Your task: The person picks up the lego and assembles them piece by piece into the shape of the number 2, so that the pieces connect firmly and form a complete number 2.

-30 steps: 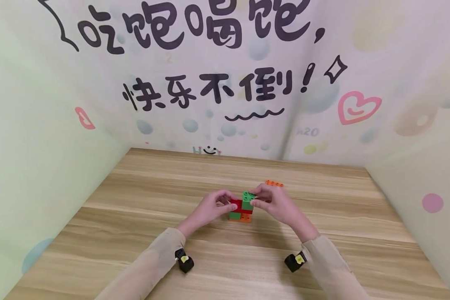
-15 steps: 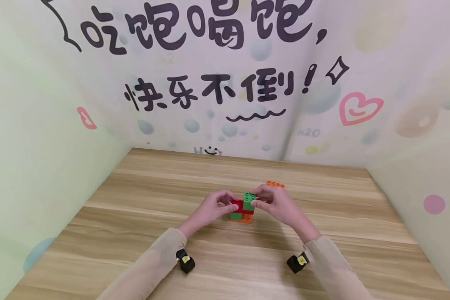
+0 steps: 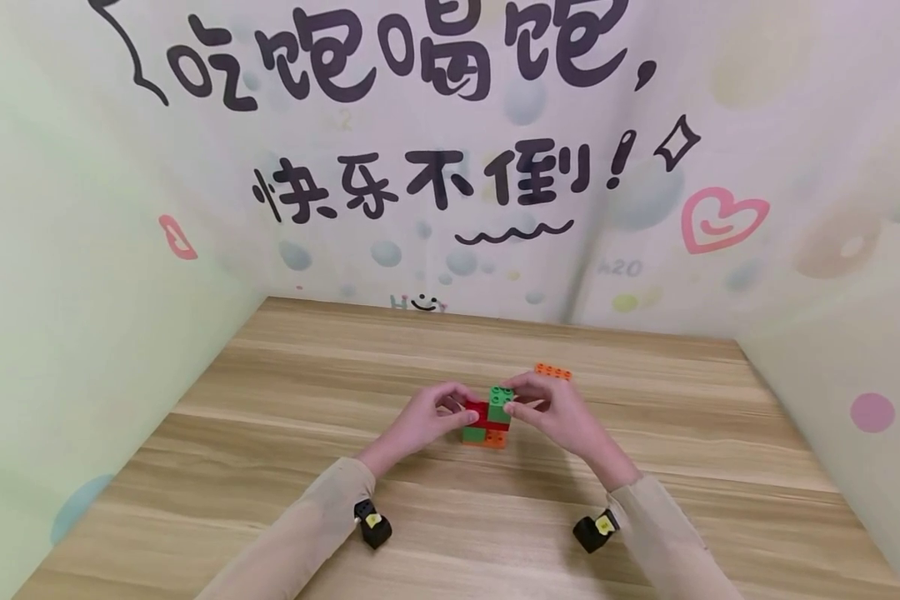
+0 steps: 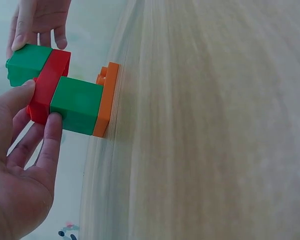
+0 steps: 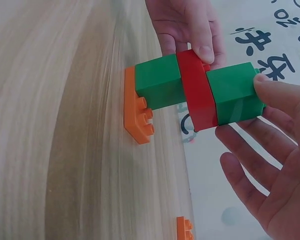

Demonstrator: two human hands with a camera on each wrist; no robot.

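Left hand point(image 3: 424, 417) round red brick point(image 4: 49, 85); right hand point(image 3: 559, 415) round green brick point(image 5: 233, 93) above it

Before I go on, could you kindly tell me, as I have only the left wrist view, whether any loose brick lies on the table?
Observer: Yes, a loose orange brick lies on the table, just beyond the right hand.
Operator: Thank you; does it touch the stack?
Observer: No, the right wrist view shows it apart from the stack.
Operator: And which way do its studs face, please?
Observer: They face up, as the head view shows.
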